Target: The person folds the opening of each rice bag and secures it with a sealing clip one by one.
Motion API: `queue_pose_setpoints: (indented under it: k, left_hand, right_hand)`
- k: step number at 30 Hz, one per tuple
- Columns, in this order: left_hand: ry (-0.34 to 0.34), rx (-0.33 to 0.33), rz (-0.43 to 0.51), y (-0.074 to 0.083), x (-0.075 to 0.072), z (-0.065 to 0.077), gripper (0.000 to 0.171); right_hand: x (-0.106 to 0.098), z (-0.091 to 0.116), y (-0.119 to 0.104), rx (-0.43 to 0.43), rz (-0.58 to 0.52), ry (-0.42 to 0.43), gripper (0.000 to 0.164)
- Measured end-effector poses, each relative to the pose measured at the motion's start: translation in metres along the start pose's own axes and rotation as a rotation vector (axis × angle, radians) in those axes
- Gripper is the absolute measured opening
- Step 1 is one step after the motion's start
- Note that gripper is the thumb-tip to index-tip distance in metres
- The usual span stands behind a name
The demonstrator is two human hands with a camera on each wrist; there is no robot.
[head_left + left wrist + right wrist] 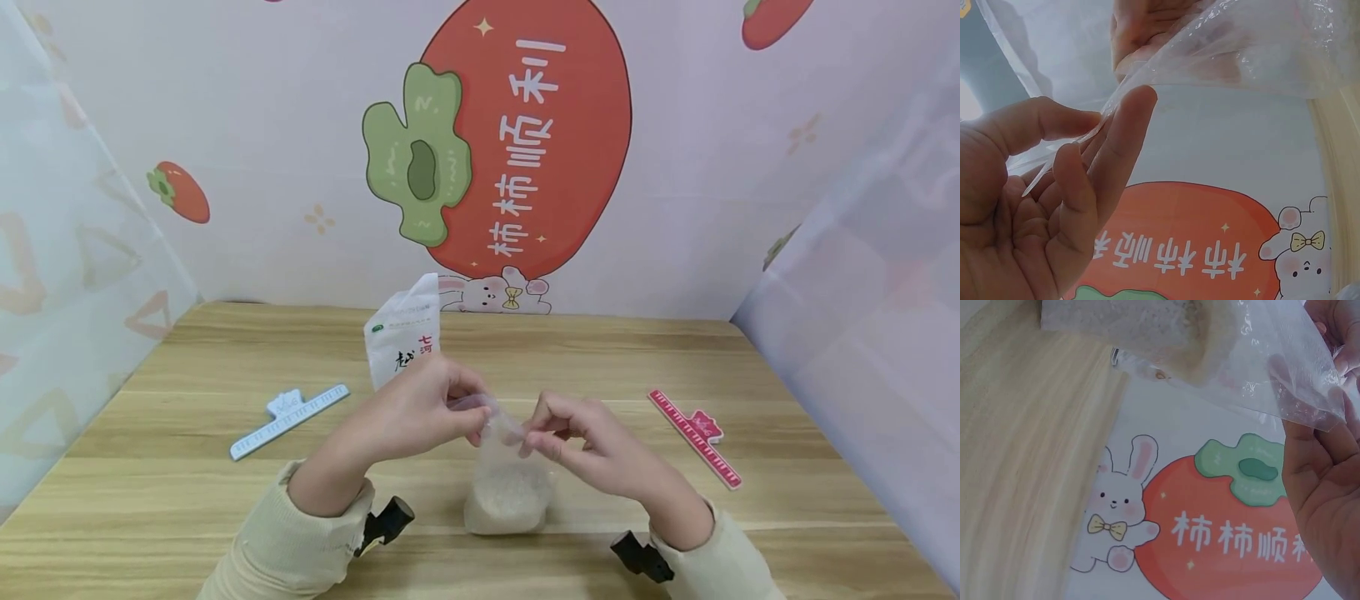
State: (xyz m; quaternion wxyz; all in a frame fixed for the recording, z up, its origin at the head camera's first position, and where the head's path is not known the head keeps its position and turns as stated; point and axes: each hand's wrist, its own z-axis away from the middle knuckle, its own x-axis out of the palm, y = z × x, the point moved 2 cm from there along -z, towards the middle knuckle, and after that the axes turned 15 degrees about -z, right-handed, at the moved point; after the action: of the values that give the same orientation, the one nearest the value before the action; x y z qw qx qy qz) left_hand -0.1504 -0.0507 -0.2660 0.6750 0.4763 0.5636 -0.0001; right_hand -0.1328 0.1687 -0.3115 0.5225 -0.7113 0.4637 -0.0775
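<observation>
A clear plastic bag stands on the table, its lower part filled with white grains that look like rice. My left hand pinches the bag's top edge between thumb and fingers on the left. On the other side, the right hand pinches the top edge with thumb and forefinger. Between them the thin plastic is stretched in the left wrist view. The right wrist view shows the grains through the bag wall, well below the pinched edge.
A white printed packet stands behind the left hand, partly hidden. A light blue sealing clip lies on the wooden table at the left, a red sealing clip at the right. A printed backdrop stands behind.
</observation>
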Motion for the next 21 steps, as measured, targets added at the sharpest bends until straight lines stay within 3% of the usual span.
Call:
queue_pose_setpoints:
  k: [7, 13, 21]
  left_hand:
    - [0.004, 0.017, -0.026, 0.001, 0.000, 0.000, 0.013]
    - [0.000, 0.038, -0.029, 0.004, 0.000, 0.001, 0.012]
    - [-0.008, 0.060, -0.065, 0.004, 0.000, 0.002, 0.012]
  right_hand:
    - [-0.003, 0.000, 0.006, 0.164, -0.103, 0.041, 0.004]
    - [-0.006, 0.001, 0.010, 0.360, -0.157, 0.053, 0.021]
    - [-0.003, 0.002, 0.012, 0.362, -0.145, 0.055, 0.016]
